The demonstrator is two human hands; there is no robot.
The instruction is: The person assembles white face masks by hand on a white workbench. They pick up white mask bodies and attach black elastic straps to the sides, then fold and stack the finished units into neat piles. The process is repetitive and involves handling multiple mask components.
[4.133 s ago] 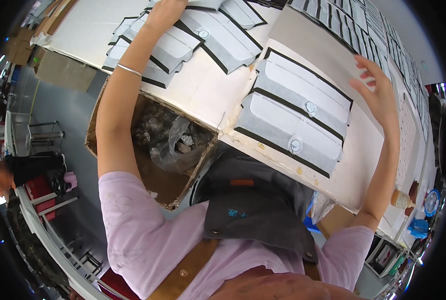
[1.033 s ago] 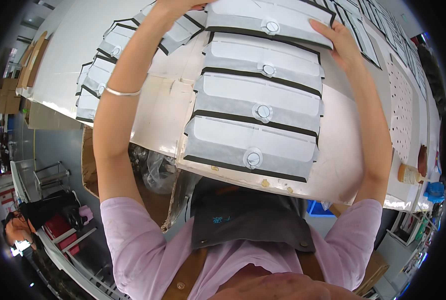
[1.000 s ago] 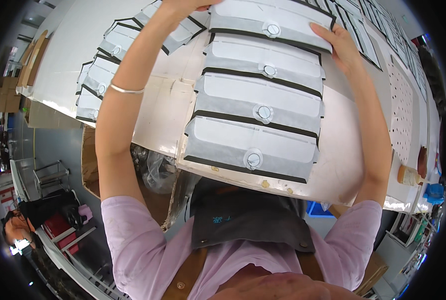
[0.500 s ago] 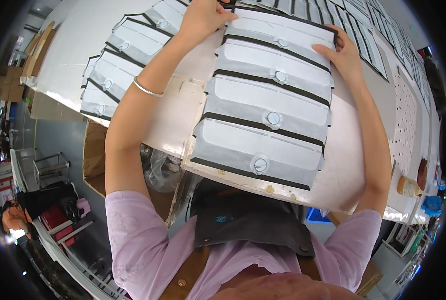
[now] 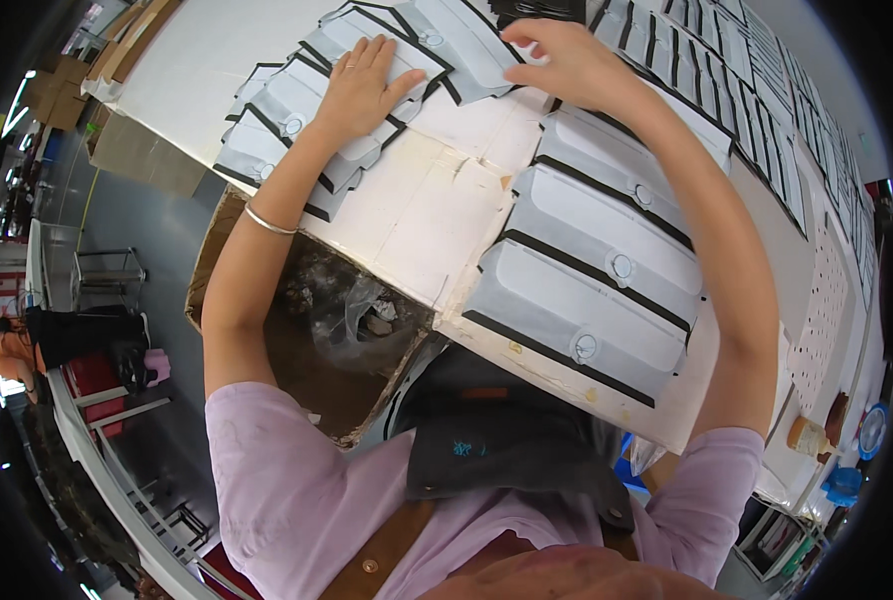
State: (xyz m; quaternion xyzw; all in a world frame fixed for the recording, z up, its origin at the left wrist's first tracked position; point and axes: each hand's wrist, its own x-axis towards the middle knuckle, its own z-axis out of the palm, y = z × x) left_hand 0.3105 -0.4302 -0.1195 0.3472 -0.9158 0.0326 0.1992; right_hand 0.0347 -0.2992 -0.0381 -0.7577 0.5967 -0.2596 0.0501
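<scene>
My left hand (image 5: pixel 361 90) lies flat with spread fingers on a light grey panel (image 5: pixel 331 42) in the overlapping group at the left of the table. These panels have black edge strips and small round discs. My right hand (image 5: pixel 571 65) reaches across to the edge of another grey panel (image 5: pixel 456 45) in that group. Its thumb and index finger are apart, with the other fingers curled. Below my right forearm, several similar panels (image 5: pixel 571 255) overlap in a column near the table's front edge; the forearm hides part of them.
Rows of similar panels (image 5: pixel 701 75) cover the far right of the white table (image 5: pixel 416 215). Black pieces (image 5: pixel 536 8) lie beyond my right hand. A cardboard box (image 5: pixel 311 390) with clear plastic stands below the front edge. A perforated board (image 5: pixel 816 320) and small jar (image 5: pixel 809 437) are at right.
My left hand has moved onto the left group of panels. My right hand has left the column's far edge and come leftward to that group. The whole view has shifted.
</scene>
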